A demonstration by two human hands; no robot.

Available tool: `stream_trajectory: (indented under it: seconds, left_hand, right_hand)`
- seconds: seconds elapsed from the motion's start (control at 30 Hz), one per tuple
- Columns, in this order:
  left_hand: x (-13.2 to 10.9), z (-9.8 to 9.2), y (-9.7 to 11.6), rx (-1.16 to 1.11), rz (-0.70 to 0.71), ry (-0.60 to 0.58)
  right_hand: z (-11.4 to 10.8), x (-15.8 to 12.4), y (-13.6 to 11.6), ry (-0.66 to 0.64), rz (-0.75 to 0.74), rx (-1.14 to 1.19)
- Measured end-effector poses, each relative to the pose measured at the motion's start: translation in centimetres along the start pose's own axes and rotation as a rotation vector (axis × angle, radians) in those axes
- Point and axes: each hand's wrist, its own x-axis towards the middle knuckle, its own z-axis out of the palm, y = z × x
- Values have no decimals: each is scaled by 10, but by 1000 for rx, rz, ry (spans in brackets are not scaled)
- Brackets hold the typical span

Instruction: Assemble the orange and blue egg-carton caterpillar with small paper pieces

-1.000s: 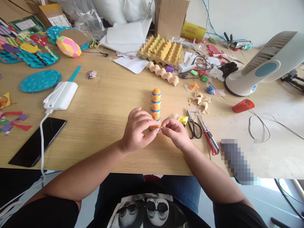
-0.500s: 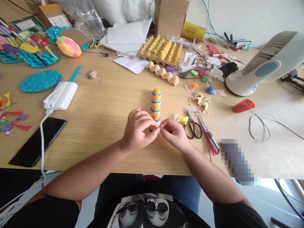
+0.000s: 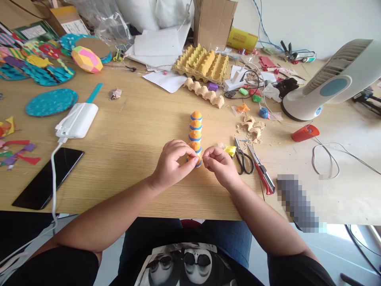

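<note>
An egg-carton strip point(image 3: 195, 136) with orange bumps and blue bands lies lengthwise in front of me. My left hand point(image 3: 175, 162) is over its near end, thumb and forefinger pinched together. Whatever those fingertips hold is too small to make out. Just to the right, my right hand point(image 3: 220, 166) has its fingers curled in a pinch, its contents hidden. A small gap separates the two hands' fingertips. Beside my right hand lie a yellow lump in plastic point(image 3: 230, 150), black-handled scissors point(image 3: 244, 162) and a red utility knife point(image 3: 262, 171).
Beyond the strip are a yellow egg tray point(image 3: 202, 63) and an unpainted carton strip point(image 3: 204, 92). Carton scraps point(image 3: 252, 128), a red cup-shaped piece point(image 3: 305, 133) and a white fan point(image 3: 327, 79) stand right. A power bank point(image 3: 76, 120) and a phone point(image 3: 49, 178) lie left.
My right hand has moved slightly right, so the fingertips that met over the strip's near end are now apart. The left hand has barely shifted, staying pinched.
</note>
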Motion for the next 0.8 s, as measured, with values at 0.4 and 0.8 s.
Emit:
stream_trajectory:
  seconds: [0.4,0.8]
  left_hand:
    - [-1,1,-2,-144,-91,-50]
    - [-3,1,-2,-182,-72,-88]
  right_hand:
    - [-1,2,-1,-144,214,214]
    - [0,-1,1,-208,258,217]
